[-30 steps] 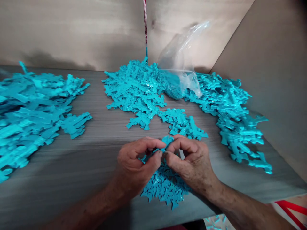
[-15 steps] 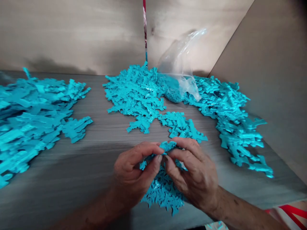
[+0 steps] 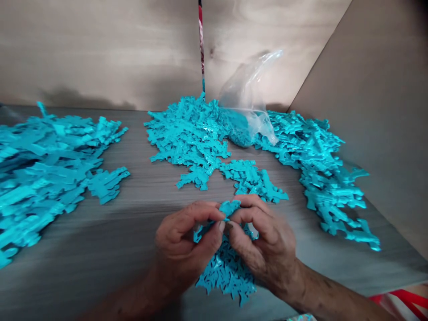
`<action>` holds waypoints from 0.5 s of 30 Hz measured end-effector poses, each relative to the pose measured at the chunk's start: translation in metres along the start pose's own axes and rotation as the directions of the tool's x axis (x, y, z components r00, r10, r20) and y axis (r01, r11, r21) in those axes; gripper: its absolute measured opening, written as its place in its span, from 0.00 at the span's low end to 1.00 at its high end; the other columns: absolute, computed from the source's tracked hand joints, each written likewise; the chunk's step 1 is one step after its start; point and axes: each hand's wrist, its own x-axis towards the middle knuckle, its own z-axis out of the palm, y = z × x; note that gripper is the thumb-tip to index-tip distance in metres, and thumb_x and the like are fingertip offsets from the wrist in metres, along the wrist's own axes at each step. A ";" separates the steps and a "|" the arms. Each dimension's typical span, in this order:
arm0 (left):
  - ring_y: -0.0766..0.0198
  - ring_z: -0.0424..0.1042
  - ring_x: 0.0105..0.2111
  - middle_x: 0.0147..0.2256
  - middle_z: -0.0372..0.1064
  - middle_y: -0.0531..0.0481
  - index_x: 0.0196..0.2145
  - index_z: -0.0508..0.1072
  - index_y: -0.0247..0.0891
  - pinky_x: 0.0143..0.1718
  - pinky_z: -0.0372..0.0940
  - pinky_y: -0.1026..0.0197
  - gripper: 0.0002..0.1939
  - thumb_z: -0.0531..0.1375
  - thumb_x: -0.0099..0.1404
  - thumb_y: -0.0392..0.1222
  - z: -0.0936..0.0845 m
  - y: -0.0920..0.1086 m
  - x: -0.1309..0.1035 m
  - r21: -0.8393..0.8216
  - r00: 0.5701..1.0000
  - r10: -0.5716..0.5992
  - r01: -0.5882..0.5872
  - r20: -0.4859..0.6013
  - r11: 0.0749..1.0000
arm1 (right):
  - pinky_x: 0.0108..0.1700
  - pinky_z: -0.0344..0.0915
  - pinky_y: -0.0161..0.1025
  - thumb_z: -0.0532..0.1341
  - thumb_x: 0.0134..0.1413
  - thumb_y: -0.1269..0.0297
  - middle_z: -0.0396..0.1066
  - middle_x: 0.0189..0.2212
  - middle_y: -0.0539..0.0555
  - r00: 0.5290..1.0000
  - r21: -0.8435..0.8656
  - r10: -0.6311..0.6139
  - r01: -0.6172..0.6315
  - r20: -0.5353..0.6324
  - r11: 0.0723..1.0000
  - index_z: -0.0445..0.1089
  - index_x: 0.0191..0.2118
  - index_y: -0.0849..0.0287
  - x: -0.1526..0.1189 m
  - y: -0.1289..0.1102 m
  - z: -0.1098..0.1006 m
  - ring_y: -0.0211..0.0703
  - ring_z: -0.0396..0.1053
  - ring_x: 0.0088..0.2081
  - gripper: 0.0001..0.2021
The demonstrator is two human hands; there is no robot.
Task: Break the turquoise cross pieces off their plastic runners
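Observation:
Both my hands meet at the middle front, pinching a small turquoise piece [image 3: 230,207] that looks like a jigsaw-shaped cutout. My left hand [image 3: 190,236] grips it between thumb and forefinger. From the other side, the thumb and fingers of my right hand [image 3: 267,238] close on the same piece. Its exact outline is partly covered by my fingertips. Under my hands spreads a pile of small turquoise cutouts with pointed edges [image 3: 225,269], partly hidden by them. Just beyond lies a cluster of knobbed turquoise pieces [image 3: 256,178].
A large turquoise heap [image 3: 50,174] covers the left side. Another heap [image 3: 183,129] lies at the back middle, a thin brush-like stick [image 3: 201,44] upright behind it. A clear plastic bag [image 3: 247,98] holds more pieces. A long heap [image 3: 331,187] runs along the right wall [image 3: 374,98].
The pinched piece has turned slightly and my right hand has shifted a little to the left. Both hands still hold it. The whole view has moved slightly.

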 end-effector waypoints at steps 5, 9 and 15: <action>0.66 0.77 0.28 0.29 0.79 0.55 0.30 0.77 0.42 0.33 0.72 0.66 0.08 0.64 0.54 0.30 0.000 0.004 0.005 0.035 0.995 -0.092 0.092 0.023 0.995 | 0.32 0.67 0.33 0.61 0.52 0.75 0.68 0.22 0.46 0.985 0.132 0.164 -0.169 0.049 0.977 0.65 0.26 0.56 0.006 -0.004 -0.001 0.38 0.72 0.31 0.08; 0.70 0.69 0.20 0.23 0.74 0.56 0.29 0.77 0.40 0.21 0.66 0.70 0.07 0.64 0.53 0.30 0.000 0.007 0.006 -0.045 0.976 -0.212 0.215 0.046 0.976 | 0.31 0.64 0.34 0.60 0.54 0.74 0.65 0.21 0.45 0.985 0.096 0.157 -0.163 0.067 0.982 0.64 0.27 0.56 0.004 -0.004 0.001 0.37 0.68 0.28 0.09; 0.73 0.68 0.20 0.22 0.72 0.57 0.27 0.75 0.39 0.21 0.65 0.73 0.07 0.63 0.52 0.29 0.004 0.009 0.007 -0.252 0.912 -0.399 0.409 0.094 0.877 | 0.34 0.61 0.39 0.56 0.61 0.72 0.64 0.23 0.48 0.994 -0.108 -0.015 0.026 0.105 0.994 0.63 0.31 0.57 -0.006 0.001 0.007 0.40 0.63 0.28 0.07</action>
